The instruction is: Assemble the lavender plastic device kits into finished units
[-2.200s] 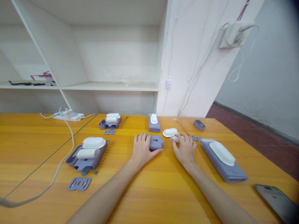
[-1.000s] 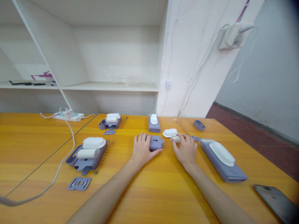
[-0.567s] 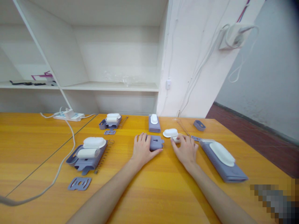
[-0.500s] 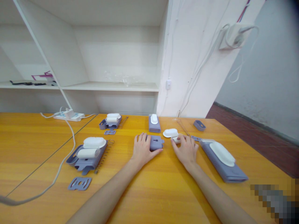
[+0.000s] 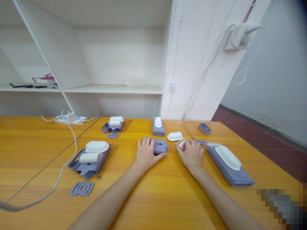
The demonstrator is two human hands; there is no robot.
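My left hand [image 5: 145, 151] lies over a grey-purple plastic case [image 5: 160, 146], its fingers across the far left part and its thumb along the near side. The case's notched, tabbed end points right. My right hand [image 5: 192, 155] pinches a small white cylinder [image 5: 181, 145], mostly covered by the fingers. Just beyond that hand lies a white oval cap [image 5: 175, 136]. A thin spring [image 5: 188, 130] and a flat slotted grey plate [image 5: 200, 142] lie past the right fingers. To the right of the hand sits a longer grey case with a white oval top [image 5: 229, 163].
At left are two grey cases [image 5: 94, 167] [image 5: 116, 129] carrying white parts, with springs and slotted plates [image 5: 82, 188] beside them. Another white-topped case [image 5: 158, 127] and a grey ring-shaped cover [image 5: 204, 128] stand farther back. A white cable [image 5: 76, 147] runs from a power strip [image 5: 72, 119].
My right hand has shifted the white cylinder slightly, turning it and drawing it away from the white oval cap. My left hand stays on the case.
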